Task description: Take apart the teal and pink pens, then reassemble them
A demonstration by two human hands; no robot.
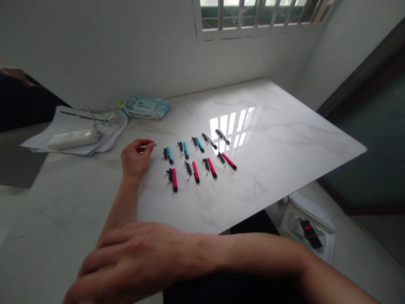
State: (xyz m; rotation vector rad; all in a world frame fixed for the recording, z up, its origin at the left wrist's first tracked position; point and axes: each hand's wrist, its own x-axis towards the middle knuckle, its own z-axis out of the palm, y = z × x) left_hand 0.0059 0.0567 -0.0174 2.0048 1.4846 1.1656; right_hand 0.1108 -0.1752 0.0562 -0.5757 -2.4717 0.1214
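Observation:
Disassembled pens lie in two rows on the white marble table (pixel 284 139). The back row holds blue pen parts (pixel 169 154) with black caps and, further right, black pen parts (pixel 222 136). The front row holds red pen parts (pixel 174 179) with black caps and thin white refills. My left hand (pixel 136 159) rests just left of the rows, thumb and forefinger pinched together; what they hold, if anything, is too small to make out. My right hand (pixel 136 261) lies flat across the near table edge, fingers stretched out to the left and holding nothing.
A pack of wet wipes (pixel 146 107) sits by the wall. Left of it lie a stack of papers (pixel 68 122), a white oblong device (pixel 74 137) and a cable. The table's right corner overhangs a white appliance (pixel 308 228) on the floor.

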